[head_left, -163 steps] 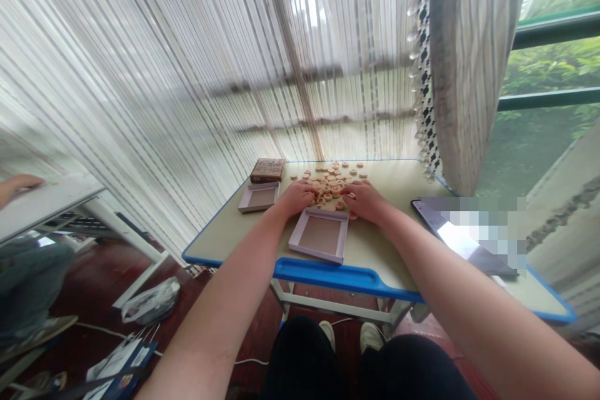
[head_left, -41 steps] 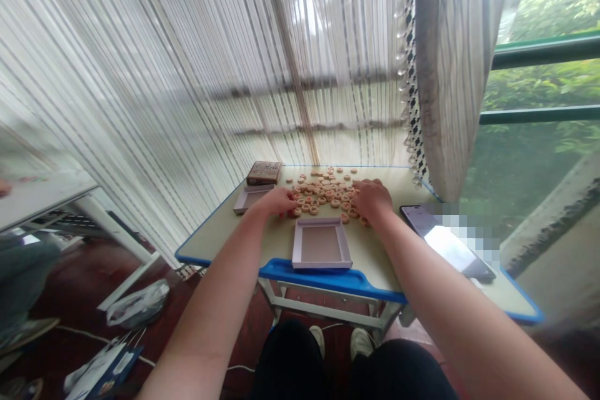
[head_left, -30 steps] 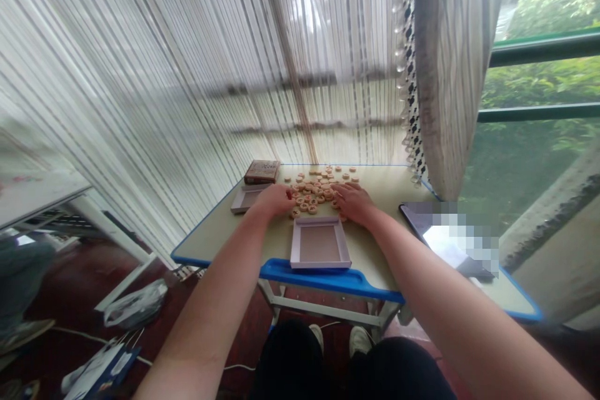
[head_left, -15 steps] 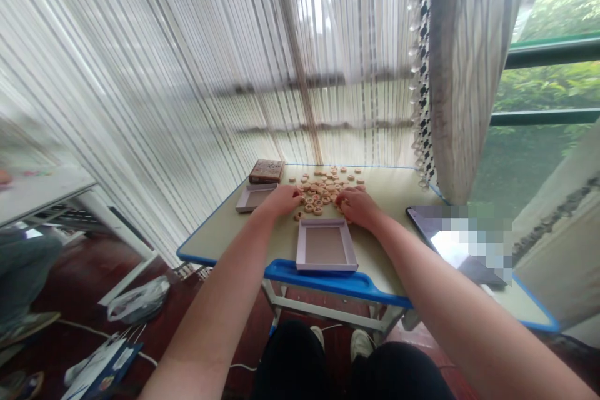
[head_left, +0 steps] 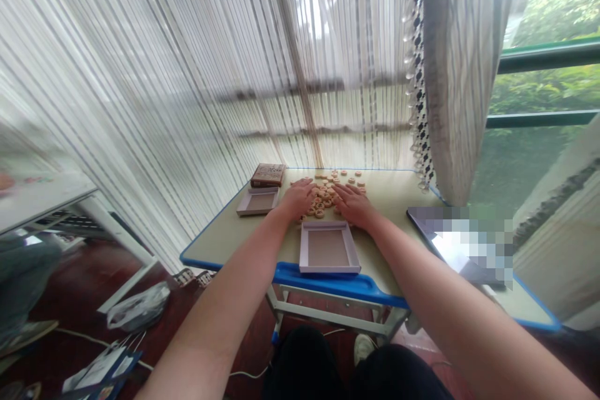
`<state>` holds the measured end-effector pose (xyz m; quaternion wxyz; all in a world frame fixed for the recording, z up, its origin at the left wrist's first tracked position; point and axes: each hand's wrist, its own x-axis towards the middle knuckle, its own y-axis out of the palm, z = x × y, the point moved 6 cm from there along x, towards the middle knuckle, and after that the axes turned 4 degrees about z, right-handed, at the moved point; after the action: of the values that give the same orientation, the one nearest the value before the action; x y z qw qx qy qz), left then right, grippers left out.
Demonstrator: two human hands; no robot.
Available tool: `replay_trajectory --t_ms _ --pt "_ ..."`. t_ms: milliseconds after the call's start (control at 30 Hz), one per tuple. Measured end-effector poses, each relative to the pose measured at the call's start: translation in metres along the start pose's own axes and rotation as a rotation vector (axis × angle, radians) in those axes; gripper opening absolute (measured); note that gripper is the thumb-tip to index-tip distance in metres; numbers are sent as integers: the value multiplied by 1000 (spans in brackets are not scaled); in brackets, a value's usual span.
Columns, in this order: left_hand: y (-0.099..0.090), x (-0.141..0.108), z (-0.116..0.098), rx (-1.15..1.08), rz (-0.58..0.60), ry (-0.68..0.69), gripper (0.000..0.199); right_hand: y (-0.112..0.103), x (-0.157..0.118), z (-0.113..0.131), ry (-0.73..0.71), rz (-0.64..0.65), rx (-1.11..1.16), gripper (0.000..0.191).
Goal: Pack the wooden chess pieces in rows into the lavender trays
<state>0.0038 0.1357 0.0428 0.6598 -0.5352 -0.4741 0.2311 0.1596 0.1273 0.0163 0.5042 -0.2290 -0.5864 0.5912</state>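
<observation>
Left hand (head_left: 299,197) and right hand (head_left: 355,205), fingers loosely apart, on wooden discs (head_left: 319,213), too many to count; two trays (head_left: 328,249), one box (head_left: 267,174).

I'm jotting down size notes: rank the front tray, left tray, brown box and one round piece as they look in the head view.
1. Front tray
2. Left tray
3. Brown box, slightly smaller, though farther off
4. Round piece
</observation>
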Motion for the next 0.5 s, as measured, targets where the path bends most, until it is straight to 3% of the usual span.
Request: replay_trajectory --t_ms 167,300,500 --pt "12 4 -7 -65 96 87 41 2 1 3 28 61 -7 49" --pt "2 -3 -1 -51 44 -4 34 -7 -1 4 2 -13 -26 36" --pt "1 -8 10 -119 89 -67 28 -13 -2 11 -92 -39 18 23"
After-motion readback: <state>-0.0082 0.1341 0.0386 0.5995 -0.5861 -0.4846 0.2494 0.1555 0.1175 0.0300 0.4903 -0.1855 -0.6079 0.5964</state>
